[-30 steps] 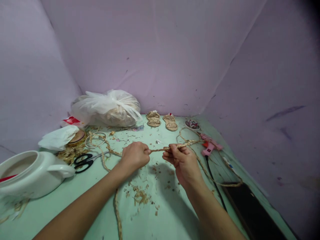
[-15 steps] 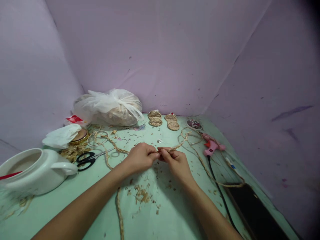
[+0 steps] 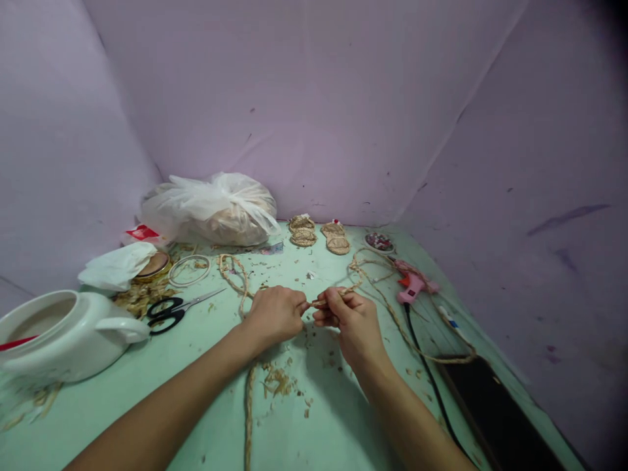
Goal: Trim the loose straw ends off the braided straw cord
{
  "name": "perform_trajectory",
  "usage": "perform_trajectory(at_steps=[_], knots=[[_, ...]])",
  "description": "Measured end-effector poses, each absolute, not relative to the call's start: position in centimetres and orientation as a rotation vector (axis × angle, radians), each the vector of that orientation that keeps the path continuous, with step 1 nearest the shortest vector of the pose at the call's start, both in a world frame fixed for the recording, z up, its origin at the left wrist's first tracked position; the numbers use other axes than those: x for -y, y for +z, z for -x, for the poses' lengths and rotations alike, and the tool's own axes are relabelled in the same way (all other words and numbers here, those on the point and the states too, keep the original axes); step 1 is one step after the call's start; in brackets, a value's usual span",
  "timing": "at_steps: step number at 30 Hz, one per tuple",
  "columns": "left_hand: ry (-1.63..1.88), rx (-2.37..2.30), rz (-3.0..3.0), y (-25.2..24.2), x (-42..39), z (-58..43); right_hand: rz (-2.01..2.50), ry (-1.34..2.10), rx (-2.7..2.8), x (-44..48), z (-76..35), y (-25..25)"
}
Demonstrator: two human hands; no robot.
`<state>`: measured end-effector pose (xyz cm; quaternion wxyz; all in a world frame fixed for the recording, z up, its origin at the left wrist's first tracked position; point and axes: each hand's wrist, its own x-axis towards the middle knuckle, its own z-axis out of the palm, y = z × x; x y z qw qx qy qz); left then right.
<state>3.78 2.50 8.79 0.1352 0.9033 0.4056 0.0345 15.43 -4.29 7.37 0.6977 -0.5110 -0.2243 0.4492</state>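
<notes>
A tan braided straw cord (image 3: 249, 412) runs across the table and through both hands. My left hand (image 3: 277, 314) is closed on it, knuckles up, near the middle of the view. Just to the right, my right hand (image 3: 350, 320) pinches the same cord between thumb and fingers. A short stretch of cord shows in the small gap between the hands. On the left the cord loops behind my left hand and hangs down past the wrist. Beyond my right hand it curls toward a pink glue gun (image 3: 415, 284).
Black-handled scissors (image 3: 169, 314), a white ring (image 3: 189, 271) and a white pot (image 3: 73, 353) lie left. At the back sit a plastic bag (image 3: 220, 212), two small woven slippers (image 3: 303, 232) and a dish of beads (image 3: 379, 243). A dark flat object (image 3: 495, 412) is right.
The cord's left loop has slid right, off the white ring and away from the scissors. The hanging strand has shifted right too. Both hands keep their hold, with a slightly altered right grip.
</notes>
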Motion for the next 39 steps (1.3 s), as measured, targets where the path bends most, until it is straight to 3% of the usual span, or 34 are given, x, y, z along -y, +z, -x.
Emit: perform_trajectory(at_steps=[6, 12, 17, 32, 39], knots=[[0.247, -1.246, -2.532, 8.3, -3.3, -3.7, 1.095, 1.044, 0.517, 4.1, -15.1, 7.4], [0.291, -1.083, -2.460, 8.2, -3.3, -3.4, 1.332, 0.812, 0.796, 3.6, -15.6, 5.6], [0.215, -0.927, -2.399, 8.4, -4.2, -3.0, 1.271, 0.819, 0.557, 3.5, -16.8, 6.1], [0.169, -1.355, -2.611, 8.1, -3.0, -3.9, 1.047, 1.023, 0.541, 4.5, -14.8, 6.7], [0.265, -1.133, -2.545, 8.4, -2.7, -3.6, 1.323, 0.837, 0.789, 3.6, -15.4, 5.3]])
